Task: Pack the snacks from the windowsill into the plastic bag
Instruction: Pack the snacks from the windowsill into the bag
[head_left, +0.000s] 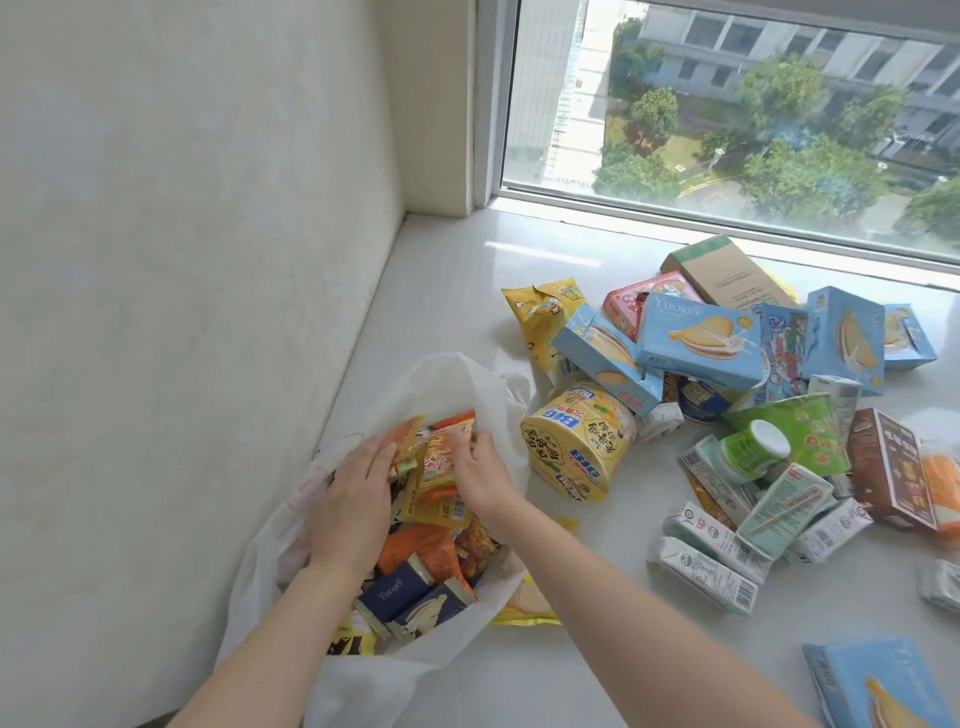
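A white plastic bag (457, 379) lies open on the windowsill (447, 291) by the left wall, holding several orange and yellow snack packets and dark blue biscuit boxes (410, 597). My left hand (353, 499) lies flat on the packets inside the bag. My right hand (478, 462) pinches an orange snack packet (441, 457) at the bag's mouth. A yellow noodle cup (576, 441) lies on its side just right of the bag.
A heap of light blue biscuit boxes (701, 338), a yellow packet (545, 317), a brown carton (727, 273), green cups and several small drink cartons (701, 571) covers the sill to the right. Another blue box (878, 686) sits at the near right. The window (727, 104) is behind.
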